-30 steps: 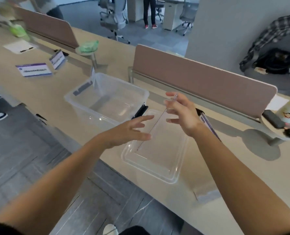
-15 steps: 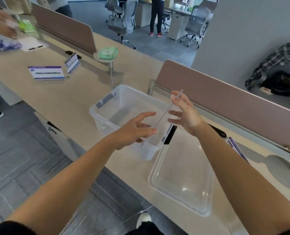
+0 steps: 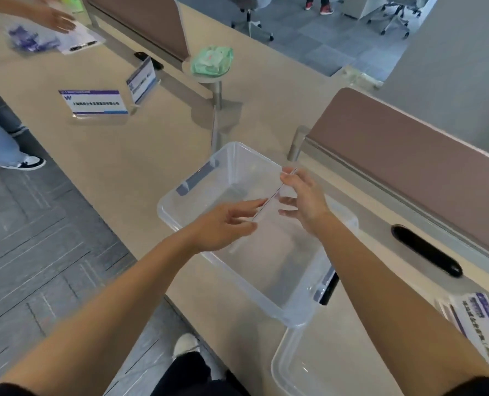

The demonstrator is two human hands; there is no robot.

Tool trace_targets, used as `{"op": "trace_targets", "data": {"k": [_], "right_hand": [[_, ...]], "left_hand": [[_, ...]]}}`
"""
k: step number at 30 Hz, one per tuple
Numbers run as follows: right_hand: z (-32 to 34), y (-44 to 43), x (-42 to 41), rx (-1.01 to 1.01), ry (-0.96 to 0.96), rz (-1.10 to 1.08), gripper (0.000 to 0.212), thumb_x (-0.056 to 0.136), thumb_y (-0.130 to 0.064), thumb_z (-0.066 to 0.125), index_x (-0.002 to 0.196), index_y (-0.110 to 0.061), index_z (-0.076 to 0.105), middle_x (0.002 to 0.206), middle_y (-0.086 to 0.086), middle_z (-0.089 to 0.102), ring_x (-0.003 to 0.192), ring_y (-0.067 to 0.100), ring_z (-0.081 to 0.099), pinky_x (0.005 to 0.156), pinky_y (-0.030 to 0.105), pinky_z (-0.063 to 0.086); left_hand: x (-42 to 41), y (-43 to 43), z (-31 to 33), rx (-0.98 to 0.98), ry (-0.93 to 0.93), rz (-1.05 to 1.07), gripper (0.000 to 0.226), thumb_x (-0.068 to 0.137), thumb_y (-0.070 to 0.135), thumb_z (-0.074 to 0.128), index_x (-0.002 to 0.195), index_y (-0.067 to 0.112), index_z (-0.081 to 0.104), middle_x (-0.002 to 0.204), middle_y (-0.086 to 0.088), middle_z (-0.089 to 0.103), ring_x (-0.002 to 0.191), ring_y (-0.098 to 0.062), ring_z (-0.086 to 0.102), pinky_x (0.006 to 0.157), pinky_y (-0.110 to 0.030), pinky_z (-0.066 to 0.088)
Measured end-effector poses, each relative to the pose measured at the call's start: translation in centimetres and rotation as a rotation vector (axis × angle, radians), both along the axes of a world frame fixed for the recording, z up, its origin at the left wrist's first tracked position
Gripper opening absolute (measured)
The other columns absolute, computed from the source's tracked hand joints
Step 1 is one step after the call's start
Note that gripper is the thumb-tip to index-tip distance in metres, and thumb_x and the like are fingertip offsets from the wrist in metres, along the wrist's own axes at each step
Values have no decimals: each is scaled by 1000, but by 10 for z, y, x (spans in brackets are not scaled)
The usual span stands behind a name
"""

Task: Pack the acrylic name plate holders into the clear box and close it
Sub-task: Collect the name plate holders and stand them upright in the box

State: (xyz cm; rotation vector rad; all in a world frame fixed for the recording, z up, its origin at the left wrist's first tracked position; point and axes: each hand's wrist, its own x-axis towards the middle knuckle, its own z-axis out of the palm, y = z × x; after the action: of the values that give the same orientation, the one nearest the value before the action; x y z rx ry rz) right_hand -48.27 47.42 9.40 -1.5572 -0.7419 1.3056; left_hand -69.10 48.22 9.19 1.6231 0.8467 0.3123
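Both hands hold a clear acrylic name plate holder [image 3: 273,195] edge-on, so it shows only as a thin line, tilted above the open clear box [image 3: 166,212]. My right hand [image 3: 303,198] pinches its far upper end. My left hand [image 3: 223,227] grips its near lower end between thumb and fingers. The box stands on the beige desk with grey latches at both ends; its inside looks bare. Its clear lid [image 3: 289,367] lies flat on the desk at the lower right.
Two name plates with purple-and-white cards [image 3: 94,102] [image 3: 141,80] sit far left on the desk, another [image 3: 477,318] by my right forearm. A green wipes pack [image 3: 211,60] rests on a post. Brown dividers [image 3: 409,155] line the back. Another person's hand [image 3: 57,20] reaches in top left.
My hands carried the acrylic holder left, from above the lid to above the open box. The far person's hand came into view.
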Motion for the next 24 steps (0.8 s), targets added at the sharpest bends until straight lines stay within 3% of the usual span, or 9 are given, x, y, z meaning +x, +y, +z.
{"op": "trace_targets", "data": {"k": [2, 8, 10, 14, 16, 20, 24], "right_hand": [[-18, 21, -5, -35, 25, -9, 12, 85, -33, 70, 97, -32, 69, 91, -10, 63, 83, 26, 58, 77, 44, 54], [-65, 59, -20, -135, 59, -47, 20, 82, -31, 73, 102, -31, 72, 88, -8, 64, 84, 27, 57, 76, 43, 52], [-78, 65, -27, -165, 90, -74, 22, 76, -33, 74, 98, -33, 72, 87, -8, 63, 84, 27, 55, 73, 42, 50], [-108, 75, -35, -217, 106, -99, 20, 70, -38, 73, 90, -38, 71, 90, -10, 61, 88, 24, 52, 74, 40, 50], [-121, 79, -37, -226, 125, -107, 26, 71, -37, 72, 98, -38, 70, 94, -11, 60, 89, 20, 52, 80, 43, 50], [-139, 86, -42, -246, 106, -115, 36, 88, -30, 65, 123, -36, 63, 117, -7, 58, 104, 15, 57, 100, 52, 46], [-144, 91, -47, -240, -22, -96, 51, 91, -31, 61, 141, -38, 50, 140, -6, 50, 124, 12, 49, 111, 44, 40]], "left_hand": [[-7, 22, -13, -34, 26, -18, 52, 92, 16, 58, 135, 43, 53, 135, 18, 58, 123, -11, 57, 106, -44, 44], [-15, 73, -37, -172, 110, -155, 70, 90, 2, 62, 140, 47, 44, 122, 14, 66, 97, -9, 70, 80, -30, 59], [-17, 86, -47, -149, 167, -175, 71, 88, 2, 62, 139, 48, 45, 120, 16, 65, 94, -6, 69, 78, -28, 58], [-17, 99, -64, 50, 317, -215, 82, 83, -3, 57, 142, 50, 36, 117, 22, 62, 89, 12, 60, 76, -4, 44], [-16, 102, -73, 86, 350, -226, 88, 83, -3, 56, 140, 57, 27, 123, 15, 65, 92, 10, 60, 81, -11, 49], [-12, 106, -90, 117, 363, -247, 93, 80, -2, 56, 142, 60, 24, 118, 8, 68, 108, -8, 63, 88, -40, 55], [-10, 109, -101, 129, 390, -233, 84, 83, 5, 62, 147, 49, 28, 121, 10, 65, 111, -10, 60, 91, -38, 54]]}}
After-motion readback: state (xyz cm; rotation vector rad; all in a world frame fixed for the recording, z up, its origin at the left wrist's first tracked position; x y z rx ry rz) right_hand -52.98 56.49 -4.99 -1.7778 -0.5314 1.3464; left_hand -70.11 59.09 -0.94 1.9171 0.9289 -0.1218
